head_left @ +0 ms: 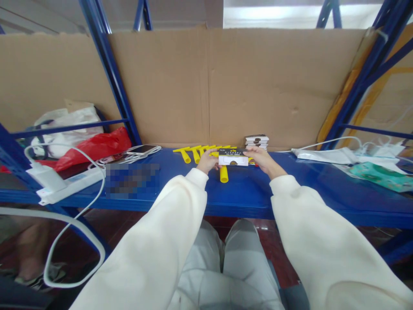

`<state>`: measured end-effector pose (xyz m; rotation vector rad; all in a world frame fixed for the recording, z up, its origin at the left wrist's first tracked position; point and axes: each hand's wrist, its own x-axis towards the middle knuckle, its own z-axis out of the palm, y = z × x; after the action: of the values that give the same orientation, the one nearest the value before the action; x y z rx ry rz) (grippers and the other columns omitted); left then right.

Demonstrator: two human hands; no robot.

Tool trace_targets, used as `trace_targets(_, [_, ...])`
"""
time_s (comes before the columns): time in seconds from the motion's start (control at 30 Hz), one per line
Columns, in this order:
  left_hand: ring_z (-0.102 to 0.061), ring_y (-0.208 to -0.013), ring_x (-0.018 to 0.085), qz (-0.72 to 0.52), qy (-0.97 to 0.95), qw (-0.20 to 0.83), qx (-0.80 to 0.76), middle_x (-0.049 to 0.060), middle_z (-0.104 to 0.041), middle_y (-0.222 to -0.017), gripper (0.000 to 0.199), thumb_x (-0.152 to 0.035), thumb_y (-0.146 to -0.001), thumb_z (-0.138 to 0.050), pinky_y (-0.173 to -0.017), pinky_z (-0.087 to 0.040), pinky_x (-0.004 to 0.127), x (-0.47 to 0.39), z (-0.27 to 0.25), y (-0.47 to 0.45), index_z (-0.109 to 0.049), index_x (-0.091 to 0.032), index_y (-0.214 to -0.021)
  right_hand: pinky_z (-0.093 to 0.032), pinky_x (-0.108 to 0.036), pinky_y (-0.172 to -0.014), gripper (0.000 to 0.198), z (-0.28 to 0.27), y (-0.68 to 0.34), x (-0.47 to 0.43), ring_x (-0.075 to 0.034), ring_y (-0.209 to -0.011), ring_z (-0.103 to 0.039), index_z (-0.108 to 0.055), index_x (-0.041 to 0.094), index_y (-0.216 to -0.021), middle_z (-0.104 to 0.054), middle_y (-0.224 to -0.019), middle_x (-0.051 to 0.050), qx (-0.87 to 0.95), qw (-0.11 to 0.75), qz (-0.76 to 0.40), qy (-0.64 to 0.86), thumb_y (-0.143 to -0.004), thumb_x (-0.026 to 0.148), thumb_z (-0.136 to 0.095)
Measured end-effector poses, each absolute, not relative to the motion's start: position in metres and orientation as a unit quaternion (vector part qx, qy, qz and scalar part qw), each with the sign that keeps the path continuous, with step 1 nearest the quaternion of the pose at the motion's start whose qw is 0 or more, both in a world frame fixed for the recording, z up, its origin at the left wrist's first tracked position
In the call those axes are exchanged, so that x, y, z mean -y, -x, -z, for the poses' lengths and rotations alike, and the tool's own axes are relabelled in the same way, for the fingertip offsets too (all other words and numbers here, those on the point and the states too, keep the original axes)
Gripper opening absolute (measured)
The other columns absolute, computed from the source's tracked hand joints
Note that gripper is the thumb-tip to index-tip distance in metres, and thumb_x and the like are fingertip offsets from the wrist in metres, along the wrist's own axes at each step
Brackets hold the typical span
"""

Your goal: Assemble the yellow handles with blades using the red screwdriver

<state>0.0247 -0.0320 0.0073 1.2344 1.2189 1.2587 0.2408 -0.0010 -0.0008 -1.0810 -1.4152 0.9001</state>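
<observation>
Small box (233, 160), contents hidden
I have it between left hand (207, 162) and right hand (260, 158), both gripping its ends over the desk (183, 189).

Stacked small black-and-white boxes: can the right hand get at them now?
Probably not: the stacked boxes stand close behind the right hand, but it is holding a rectangular black-and-white box.

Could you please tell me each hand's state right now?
Left hand: holding the small box by one end.
Right hand: holding the same box by its other end.
</observation>
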Motion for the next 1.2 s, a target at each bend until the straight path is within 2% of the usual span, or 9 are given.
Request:
trace_targets(0.1, [-0.063, -0.048, 0.010, -0.526, -0.493, 0.477, -0.503, 0.002, -0.073, -0.075, 0.068, 0.002, -0.076, -0.066, -0.047, -0.048, 0.017, 0.034, -0.009, -0.025, -0.050, -0.014, -0.140, -0.041, -0.023, -0.051, 0.034, 0.001, -0.244, 0.001, -0.013, -0.058, -0.057, -0.062, 0.020, -0.065, -0.062, -0.060, 0.001, 0.611, 0.532, -0.338, 0.479, -0.064, 0.044, -0.086])
trace_targets(0.17, [-0.065, -0.050, 0.011, -0.539, -0.481, 0.475, -0.503, 0.002, -0.072, -0.074, 0.067, 0.002, -0.077, -0.067, -0.049, -0.050, 0.018, 0.036, -0.010, -0.026, -0.049, -0.015, -0.139, -0.040, -0.023, -0.052, 0.037, 0.000, -0.245, 0.005, -0.013, -0.060, -0.056, -0.064, 0.020, -0.064, -0.062, -0.059, 0.001, 0.627, 0.511, -0.330, 0.486, -0.060, 0.048, -0.088])
trace_targets(0.33, [-0.071, -0.059, 0.015, -0.558, -0.457, 0.475, -0.505, 0.004, -0.072, -0.074, 0.061, 0.004, -0.082, -0.061, -0.055, -0.053, 0.021, 0.036, -0.011, -0.026, -0.050, -0.016, -0.139, -0.045, -0.027, -0.064, 0.034, -0.001, -0.242, 0.015, -0.015, -0.069, -0.058, -0.068, 0.019, -0.066, -0.067, -0.068, 0.000, 0.690, 0.453, -0.311, 0.472, -0.055, 0.044, -0.088])
trace_targets(0.47, [-0.069, -0.056, 0.013, -0.562, -0.448, 0.468, -0.514, 0.002, -0.071, -0.075, 0.054, 0.001, -0.084, -0.059, -0.054, -0.054, 0.020, 0.033, -0.010, -0.025, -0.052, -0.016, -0.135, -0.042, -0.026, -0.061, 0.033, 0.002, -0.241, 0.013, -0.014, -0.067, -0.054, -0.067, 0.020, -0.066, -0.065, -0.070, 0.001, 0.696, 0.459, -0.311, 0.456, -0.056, 0.046, -0.084])
trace_targets(0.63, [-0.055, -0.037, 0.008, -0.504, -0.467, 0.421, -0.592, 0.003, -0.072, -0.078, 0.033, -0.005, -0.089, -0.056, -0.038, -0.038, 0.017, 0.030, -0.008, -0.022, -0.058, -0.014, -0.120, -0.040, -0.025, -0.056, 0.036, 0.002, -0.243, 0.007, -0.014, -0.063, -0.053, -0.061, 0.021, -0.066, -0.061, -0.065, 0.000, 0.666, 0.521, -0.277, 0.456, -0.062, 0.052, -0.080])
trace_targets(0.77, [-0.049, -0.032, 0.008, -0.432, -0.507, 0.422, -0.614, 0.003, -0.069, -0.073, 0.019, -0.012, -0.088, -0.065, -0.033, -0.030, 0.020, 0.031, -0.006, -0.021, -0.063, -0.011, -0.106, -0.040, -0.026, -0.056, 0.038, 0.000, -0.246, 0.005, -0.014, -0.062, -0.054, -0.060, 0.022, -0.067, -0.065, -0.069, -0.002, 0.639, 0.557, -0.256, 0.465, -0.067, 0.056, -0.077])
trace_targets(0.93, [-0.051, -0.034, 0.008, -0.393, -0.527, 0.491, -0.571, -0.001, -0.063, -0.060, 0.015, -0.016, -0.084, -0.072, -0.035, -0.033, 0.018, 0.032, -0.004, -0.023, -0.067, -0.014, -0.099, -0.040, -0.025, -0.053, 0.043, -0.001, -0.247, 0.003, -0.014, -0.061, -0.056, -0.058, 0.022, -0.066, -0.068, -0.072, -0.004, 0.625, 0.574, -0.252, 0.466, -0.066, 0.061, -0.077])
trace_targets(1.1, [-0.044, -0.033, 0.007, -0.379, -0.532, 0.519, -0.552, -0.003, -0.057, -0.049, 0.009, -0.014, -0.080, -0.075, -0.032, -0.026, 0.016, 0.033, -0.004, -0.024, -0.067, -0.014, -0.084, -0.041, -0.024, -0.051, 0.042, -0.002, -0.245, 0.005, -0.013, -0.059, -0.057, -0.059, 0.021, -0.067, -0.071, -0.075, -0.005, 0.612, 0.583, -0.258, 0.469, -0.067, 0.058, -0.079])
trace_targets(1.2, [-0.039, -0.034, 0.004, -0.408, -0.521, 0.532, -0.528, -0.005, -0.051, -0.046, 0.016, -0.010, -0.077, -0.077, -0.033, -0.023, 0.015, 0.034, -0.006, -0.024, -0.063, -0.015, -0.073, -0.042, -0.023, -0.050, 0.038, -0.003, -0.244, 0.007, -0.012, -0.059, -0.058, -0.060, 0.020, -0.068, -0.073, -0.078, -0.006, 0.603, 0.586, -0.272, 0.468, -0.071, 0.053, -0.080])
